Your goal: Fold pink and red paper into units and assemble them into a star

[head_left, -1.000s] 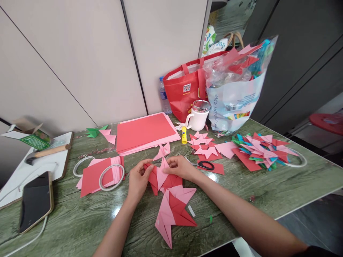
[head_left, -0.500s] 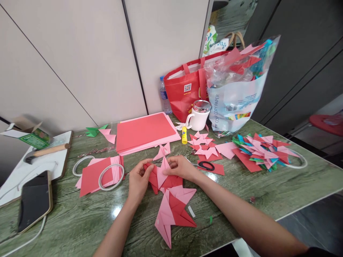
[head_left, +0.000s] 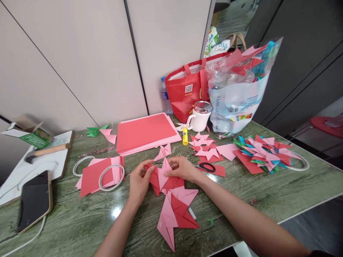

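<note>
Between my hands is a folded red and pink paper piece (head_left: 173,182), made of pointed origami parts joined together. My left hand (head_left: 139,180) pinches a red part at its left side. With thumb and fingers, my right hand (head_left: 182,169) grips the upright pink point in the middle. A larger pink and red pointed section (head_left: 177,217) hangs toward me, joined to or touching the held part; the join is hard to make out. Just beyond my fingers lies a loose pink folded piece (head_left: 163,152).
Red and pink sheets (head_left: 146,132) lie behind my hands, smaller sheets (head_left: 96,175) and rings (head_left: 112,177) to the left. Scissors (head_left: 207,166), a glue stick (head_left: 184,136), a mug (head_left: 199,117) and a folded-paper pile (head_left: 264,151) are rightward. A phone (head_left: 34,201) lies far left.
The lower pink and red section has shifted slightly right and toward me. Both hands keep their grip in nearly the same place.
</note>
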A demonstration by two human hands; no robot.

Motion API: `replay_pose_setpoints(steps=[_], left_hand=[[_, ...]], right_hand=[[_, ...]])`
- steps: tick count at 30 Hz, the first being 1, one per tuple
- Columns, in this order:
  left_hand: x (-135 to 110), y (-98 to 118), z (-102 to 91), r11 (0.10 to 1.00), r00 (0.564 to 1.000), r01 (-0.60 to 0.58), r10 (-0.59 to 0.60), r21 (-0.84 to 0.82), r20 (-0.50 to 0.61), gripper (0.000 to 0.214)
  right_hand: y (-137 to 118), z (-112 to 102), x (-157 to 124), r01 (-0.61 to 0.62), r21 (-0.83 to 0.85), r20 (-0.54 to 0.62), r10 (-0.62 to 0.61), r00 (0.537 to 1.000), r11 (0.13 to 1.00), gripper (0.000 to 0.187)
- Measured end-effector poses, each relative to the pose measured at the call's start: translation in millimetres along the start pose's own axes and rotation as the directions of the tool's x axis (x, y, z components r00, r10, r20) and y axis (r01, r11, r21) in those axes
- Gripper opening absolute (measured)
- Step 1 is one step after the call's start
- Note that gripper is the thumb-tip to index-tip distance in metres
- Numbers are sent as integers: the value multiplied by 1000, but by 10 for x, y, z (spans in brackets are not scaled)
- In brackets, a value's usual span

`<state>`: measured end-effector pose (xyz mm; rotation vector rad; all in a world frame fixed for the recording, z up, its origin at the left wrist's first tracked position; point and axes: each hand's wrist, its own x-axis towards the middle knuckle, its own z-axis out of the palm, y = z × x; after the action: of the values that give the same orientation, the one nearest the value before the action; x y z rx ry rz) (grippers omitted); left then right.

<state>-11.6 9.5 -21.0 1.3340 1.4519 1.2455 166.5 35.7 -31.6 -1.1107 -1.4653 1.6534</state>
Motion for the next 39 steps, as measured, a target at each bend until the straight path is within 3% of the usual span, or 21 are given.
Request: replay_pose_setpoints(steps=[13,24,33,39], left_hand=[[5,-40,-14,999,999,34,-33,-25,21,29],[-3,-63,3,999,999,30,-30,-32,19,30],[-6,-65,5,990,996,63,-55,-130,69,28],[0,-69,-9,997,997,16,-10,-75,74,21]], right_hand=[[-35,5,-17,14,-52,12,-13,1000,999,20],[-81,5,-30,36,-21,67,-34,997,999,24],[-65,-8,-24,43,-55,56,-39,998,998,26],[-73,-16,-28,57,-80,58,-52,997,995,28]])
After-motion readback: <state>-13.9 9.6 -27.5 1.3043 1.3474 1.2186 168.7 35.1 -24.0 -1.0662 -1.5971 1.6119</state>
